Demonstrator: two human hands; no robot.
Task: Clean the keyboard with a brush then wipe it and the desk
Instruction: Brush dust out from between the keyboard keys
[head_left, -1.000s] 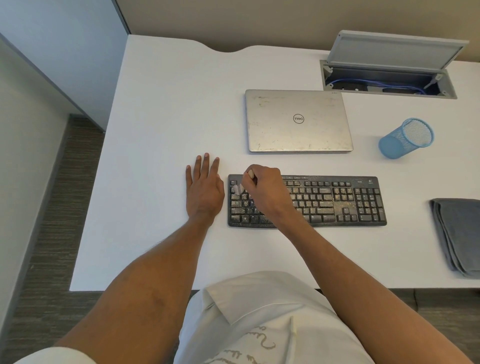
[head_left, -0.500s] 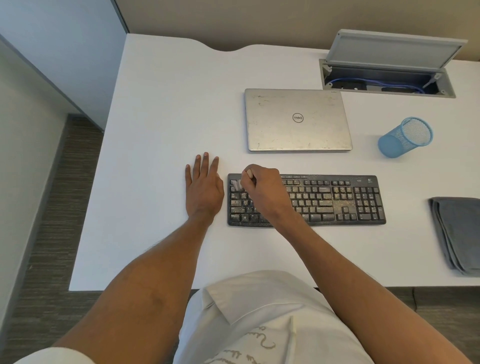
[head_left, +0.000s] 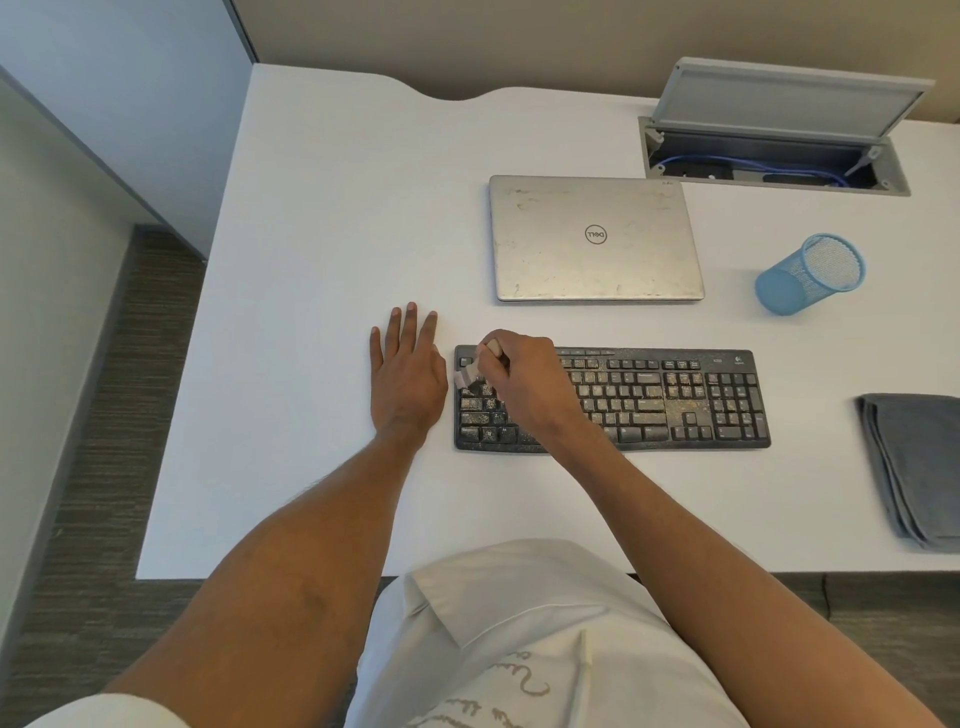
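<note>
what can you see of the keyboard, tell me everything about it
The keyboard is black, plastic-looking, full-size with a number pad, and lies flat on the white desk, on the person's side of the closed laptop. Pale crumbs speckle its keys, thickest mid-right. The right hand holds a small brush to its left-end keys; the left hand lies flat beside that end.

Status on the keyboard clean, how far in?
Early. Done: nothing looks finished; crumbs cover the keyboard from end to end. In hand: the right hand grips the brush at the keyboard's left end, and the left hand lies flat on the desk beside it. Left: brushing the other keys, then wiping keyboard and desk; the folded cloth sits untouched at the right edge.
</note>
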